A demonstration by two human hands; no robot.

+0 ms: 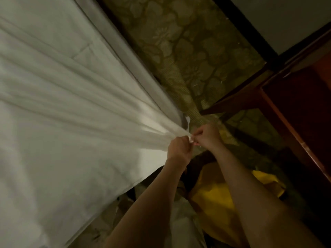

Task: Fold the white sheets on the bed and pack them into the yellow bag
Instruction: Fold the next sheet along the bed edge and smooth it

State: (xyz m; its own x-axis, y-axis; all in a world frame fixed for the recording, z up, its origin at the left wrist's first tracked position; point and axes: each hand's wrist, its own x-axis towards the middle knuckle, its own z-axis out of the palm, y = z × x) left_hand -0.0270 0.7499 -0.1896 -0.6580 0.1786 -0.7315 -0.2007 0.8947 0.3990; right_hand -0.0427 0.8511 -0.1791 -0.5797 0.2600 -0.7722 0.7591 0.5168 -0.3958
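While the white sheet (75,108) lies stretched across the bed, left hand (179,148) and right hand (207,136) both pinch one corner – probably matching edges – yellow bag (220,203) waiting below

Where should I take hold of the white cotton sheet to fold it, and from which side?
Probably at its corner. The white cotton sheet fans out from one gathered point off the bed's edge, where the left hand and right hand pinch it together. Come from the carpet side, since the creases all run to that corner.
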